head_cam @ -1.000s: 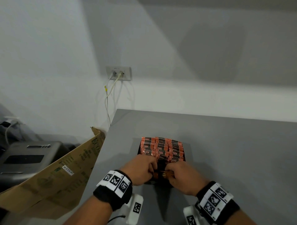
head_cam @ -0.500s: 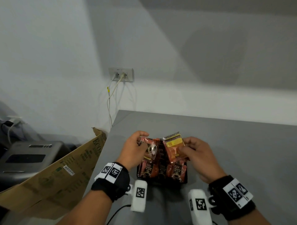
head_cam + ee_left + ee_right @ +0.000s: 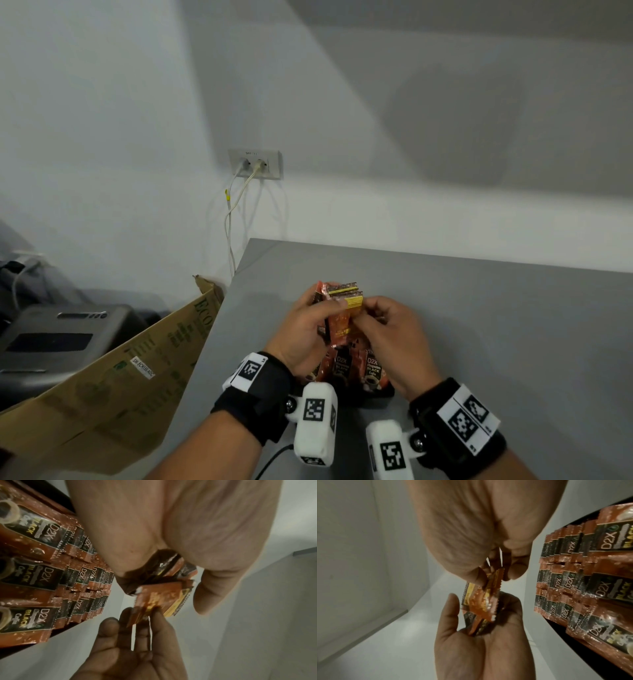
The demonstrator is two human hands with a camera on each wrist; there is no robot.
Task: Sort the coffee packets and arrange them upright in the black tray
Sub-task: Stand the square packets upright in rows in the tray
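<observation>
A black tray (image 3: pixel 382 394) on the grey table (image 3: pixel 496 325) holds rows of upright red-brown D2X Black Coffee packets (image 3: pixel 373 370), also seen as packets (image 3: pixel 42 574) and packets (image 3: pixel 590 581). Above the tray, my left hand (image 3: pixel 320 310) grips a small bundle of packets (image 3: pixel 342 308), orange with yellow bands, some dark ones behind. My right hand (image 3: pixel 368 317) pinches the near edge of the orange packets (image 3: pixel 159 597) in that bundle. In the right wrist view the bundle (image 3: pixel 481 601) sits between both hands. My hands hide the tray's far rows in the head view.
The table's left edge (image 3: pixel 219 342) runs beside an open cardboard box (image 3: pixel 137 370). A grey machine (image 3: pixel 58 342) stands further left on the floor side. A wall socket (image 3: pixel 255 164) with cables hangs behind the table corner. The wall lies close behind.
Both hands lifted from the tray's front row with packets. Half a second ago each held its own packets apart; now they have come together on one bundle above the tray.
</observation>
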